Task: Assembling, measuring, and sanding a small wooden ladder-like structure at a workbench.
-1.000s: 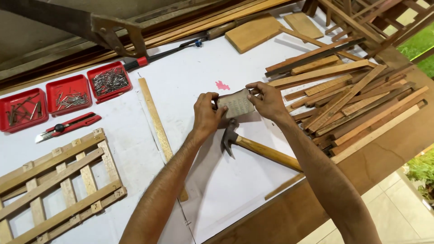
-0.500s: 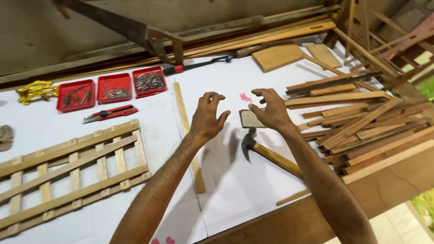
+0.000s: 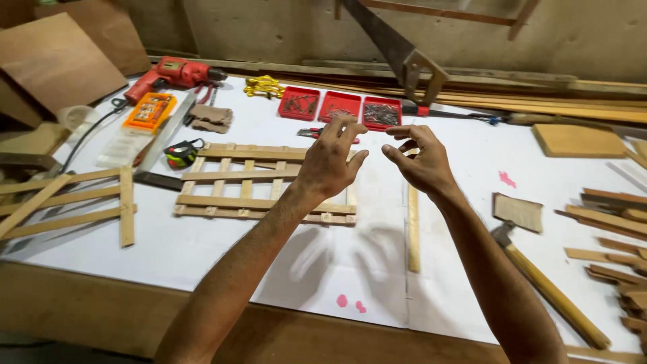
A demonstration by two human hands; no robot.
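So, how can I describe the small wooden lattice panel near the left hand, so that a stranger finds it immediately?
Start from the white sheet covering the workbench, then find the three red plastic trays at its far edge. Just nearer than them, beneath the empty left hand, lies the small flat wooden lattice panel. Unlike the looser slat frame at the left edge, it has many short crosspieces forming a neat grid.

You are in a woodworking workshop. Your table [image 3: 202, 249] is covered in white sheeting and strewn with tools: a red power drill [image 3: 174, 73], a handsaw [image 3: 397, 50] leaning on the bare concrete wall, a hammer [image 3: 549, 290], a tape measure [image 3: 180, 153] and three red trays of nails [image 3: 340, 106]. Slatted wooden frames [image 3: 259, 182] lie on the table, with loose wood strips [image 3: 617, 229] piled at your right.
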